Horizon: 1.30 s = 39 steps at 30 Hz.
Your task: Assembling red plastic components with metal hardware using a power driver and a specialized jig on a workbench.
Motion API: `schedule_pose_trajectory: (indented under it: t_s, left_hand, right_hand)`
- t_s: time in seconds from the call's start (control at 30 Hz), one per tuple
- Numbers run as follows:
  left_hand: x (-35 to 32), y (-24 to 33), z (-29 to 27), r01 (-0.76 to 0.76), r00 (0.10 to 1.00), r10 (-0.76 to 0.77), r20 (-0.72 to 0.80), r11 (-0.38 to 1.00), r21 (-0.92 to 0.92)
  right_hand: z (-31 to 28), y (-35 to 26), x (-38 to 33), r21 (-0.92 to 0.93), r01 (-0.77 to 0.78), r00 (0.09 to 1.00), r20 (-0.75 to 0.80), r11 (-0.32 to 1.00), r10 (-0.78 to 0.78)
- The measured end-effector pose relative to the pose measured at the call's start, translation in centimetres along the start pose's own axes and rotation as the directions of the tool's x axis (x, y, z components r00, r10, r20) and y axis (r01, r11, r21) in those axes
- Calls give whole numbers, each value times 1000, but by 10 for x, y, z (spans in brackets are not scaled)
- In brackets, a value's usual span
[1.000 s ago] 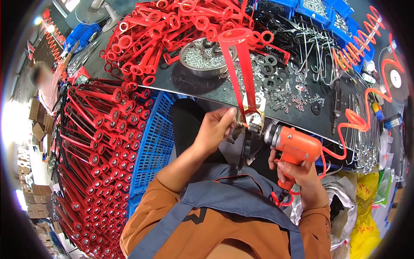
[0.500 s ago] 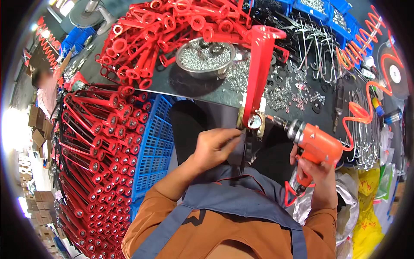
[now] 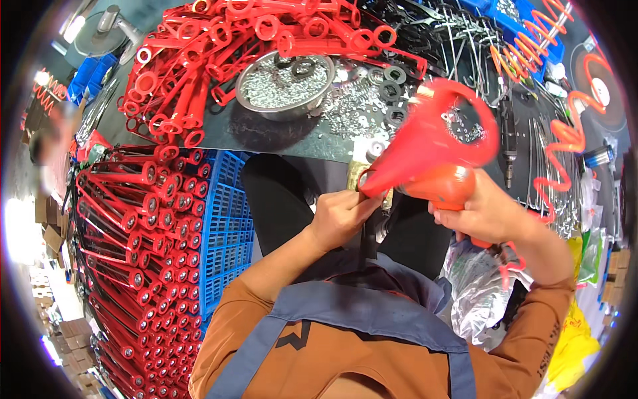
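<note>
My left hand (image 3: 344, 217) is closed on the narrow near end of a long red arm-like part (image 3: 415, 136). The part slants up to the right, its wide ring end smeared by motion. My right hand (image 3: 485, 207) grips an orange-red pistol-grip air drill (image 3: 442, 186) just below it. The red part covers the drill's nose, so whether the tip touches anything is hidden. Close beyond my left hand is a yellowish work block (image 3: 356, 178) at the table edge, with a small round metal piece (image 3: 374, 150) by it.
A metal bowl of small fasteners (image 3: 286, 83) stands on the dark table (image 3: 266, 133), near a heap of red parts (image 3: 193, 73). Stacked red parts (image 3: 153, 253) fill the left beside a blue crate (image 3: 226, 226). A coiled orange hose (image 3: 570, 146) hangs at right.
The red part, standing upright before, now leans right with my left hand at its near end. My right hand has raised the drill beneath it. The whole view has shifted slightly.
</note>
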<state>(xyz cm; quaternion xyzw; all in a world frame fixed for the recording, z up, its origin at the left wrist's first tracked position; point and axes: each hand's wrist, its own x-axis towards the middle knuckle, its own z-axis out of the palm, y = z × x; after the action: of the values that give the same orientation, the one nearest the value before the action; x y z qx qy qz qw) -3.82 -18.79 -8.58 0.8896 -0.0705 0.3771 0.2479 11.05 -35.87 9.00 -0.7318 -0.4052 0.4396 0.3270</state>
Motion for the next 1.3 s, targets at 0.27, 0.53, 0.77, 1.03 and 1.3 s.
schedule_pose_trajectory:
  t_s: [0.27,0.53,0.77,1.03,1.3]
  left_hand:
    - [-5,-8,9,49,998,-52,-40,997,-67]
    - [-7,-10,13,43,998,-47,-50,996,-83]
    - [5,0,-11,34,999,-35,-10,995,-90]
    - [-39,-4,-33,291,53,-782,621,-583,-758]
    - [-27,36,-57,505,382,-694,611,-396,-766]
  right_hand:
    - [-24,-60,66,-527,37,951,280,849,133]
    - [-22,-90,65,-624,-102,902,270,775,336]
    - [-30,-41,-9,-74,-92,995,28,993,94]
    - [38,37,-80,493,84,976,-217,866,30]
    - [65,48,-75,641,128,983,-183,757,-11]
